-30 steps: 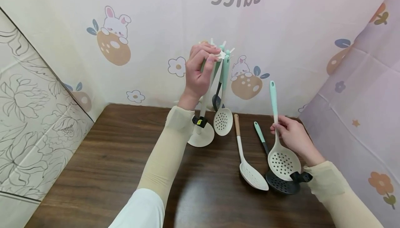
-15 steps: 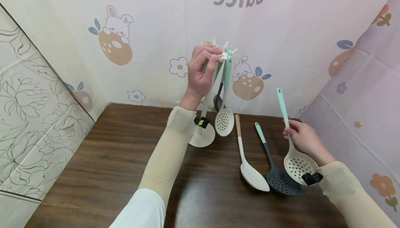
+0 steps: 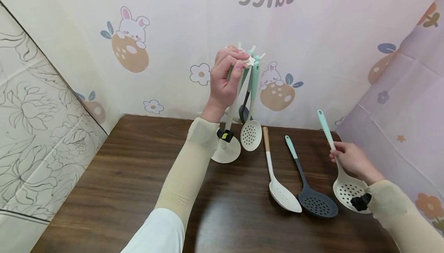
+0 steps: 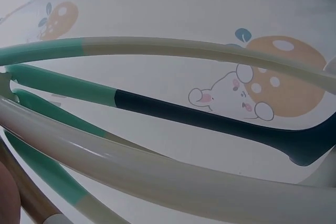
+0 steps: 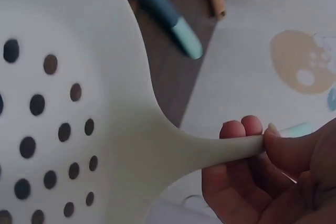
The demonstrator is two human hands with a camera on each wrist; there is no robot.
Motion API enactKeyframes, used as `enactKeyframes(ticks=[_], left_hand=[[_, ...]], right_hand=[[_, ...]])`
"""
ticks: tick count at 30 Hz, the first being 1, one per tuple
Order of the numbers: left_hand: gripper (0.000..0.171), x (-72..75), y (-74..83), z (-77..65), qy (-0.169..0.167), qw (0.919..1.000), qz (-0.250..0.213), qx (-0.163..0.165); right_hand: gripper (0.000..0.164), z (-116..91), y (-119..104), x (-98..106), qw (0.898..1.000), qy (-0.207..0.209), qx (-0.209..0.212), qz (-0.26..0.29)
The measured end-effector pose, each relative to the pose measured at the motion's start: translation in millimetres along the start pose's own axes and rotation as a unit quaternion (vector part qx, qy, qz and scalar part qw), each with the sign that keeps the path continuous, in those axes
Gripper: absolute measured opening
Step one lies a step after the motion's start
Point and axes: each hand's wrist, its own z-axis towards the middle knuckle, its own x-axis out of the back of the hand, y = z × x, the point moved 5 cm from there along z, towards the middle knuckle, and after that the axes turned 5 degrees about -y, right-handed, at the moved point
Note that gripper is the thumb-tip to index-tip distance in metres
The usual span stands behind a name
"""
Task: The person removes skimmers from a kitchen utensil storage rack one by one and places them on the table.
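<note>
My left hand [image 3: 224, 77] grips the top of a white utensil stand [image 3: 227, 153], its fingers curled over the hub. From the stand's hooks hang a white slotted spoon [image 3: 251, 135], a dark utensil [image 4: 184, 114] and other mint-handled pieces. At the right, my right hand [image 3: 354, 161] pinches the neck of a white skimmer [image 3: 347, 187] with a mint handle; thumb and fingers close round it in the right wrist view. Whether the skimmer's bowl touches the table cannot be told. Left of it lies a dark skimmer [image 3: 317, 203], beside a white slotted turner [image 3: 282, 194] with a wooden-coloured handle.
The brown wooden table [image 3: 138, 183] runs back to a patterned curtain [image 3: 173, 33]. Another curtain [image 3: 409, 122] closes off the right side, close to my right hand. Floral panelling [image 3: 41, 129] stands on the left.
My right hand has moved right and toward me with the white skimmer, uncovering the dark skimmer it overlapped. My left hand keeps its grip on the stand.
</note>
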Motion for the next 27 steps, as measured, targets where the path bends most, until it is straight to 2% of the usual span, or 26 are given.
enactKeyframes(ticks=[4,9,14,18,21,27], left_hand=[[0.013,-0.6,-0.2,0.8,0.002,1.0,-0.004,0.001],[0.014,-1.8,0.0,1.1,0.006,1.0,-0.005,0.0],[0.014,-3.6,-0.5,0.6,0.007,0.9999,-0.01,0.0],[0.014,-5.0,-0.3,0.8,0.007,0.9999,-0.012,-0.002],[0.014,-5.6,0.7,1.6,0.006,0.9999,-0.012,-0.004],[0.014,-5.2,2.8,3.2,0.003,1.0,-0.008,-0.004]], right_hand=[[0.039,-0.6,21.1,-7.7,0.998,-0.055,-0.018,0.032],[0.039,1.7,46.1,-23.4,0.989,-0.111,-0.047,0.083],[0.039,5.5,61.5,-35.4,0.982,-0.12,-0.079,0.123],[0.038,5.4,67.7,-40.0,0.98,-0.126,-0.094,0.122],[0.037,5.3,70.6,-41.6,0.98,-0.126,-0.099,0.114],[0.04,7.0,71.7,-39.8,0.989,-0.1,-0.09,0.06]])
